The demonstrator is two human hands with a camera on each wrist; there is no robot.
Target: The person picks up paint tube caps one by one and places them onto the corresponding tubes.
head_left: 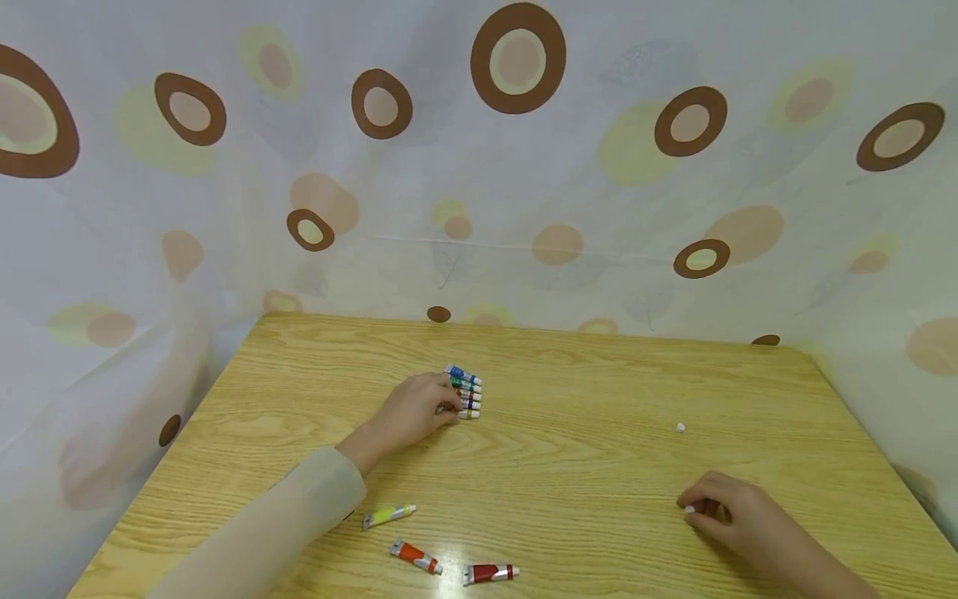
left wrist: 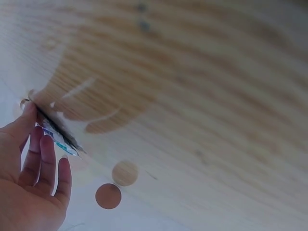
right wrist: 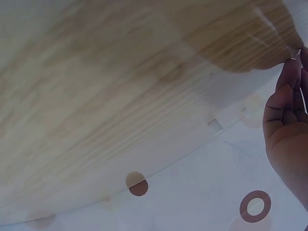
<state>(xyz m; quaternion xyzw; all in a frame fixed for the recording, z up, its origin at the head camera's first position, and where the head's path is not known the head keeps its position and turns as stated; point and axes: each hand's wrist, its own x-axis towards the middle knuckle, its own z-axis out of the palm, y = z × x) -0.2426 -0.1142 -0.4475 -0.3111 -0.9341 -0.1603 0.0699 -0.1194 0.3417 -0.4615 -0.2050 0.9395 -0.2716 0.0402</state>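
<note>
My left hand (head_left: 419, 408) reaches over a row of small paint tubes (head_left: 466, 382) lying side by side, white caps to the right. Its thumb and index finger pinch the near end tube, with a yellow band (head_left: 469, 413); the hand covers much of the row. In the left wrist view the thumb (left wrist: 24, 122) meets the row's end while the other fingers extend along its side. Over on the right, my right hand (head_left: 737, 512) pinches a small white piece (head_left: 689, 509) between thumb and index finger, right at the tabletop. A similar white piece (head_left: 680, 428) lies farther back.
Three loose tubes lie near the front: a yellow one (head_left: 389, 516) beside the left sleeve, an orange-red one (head_left: 416, 556) and a dark red one (head_left: 490, 573). The wood-grain table (head_left: 569, 474) is bordered at the back and sides by a circle-patterned sheet (head_left: 509, 191).
</note>
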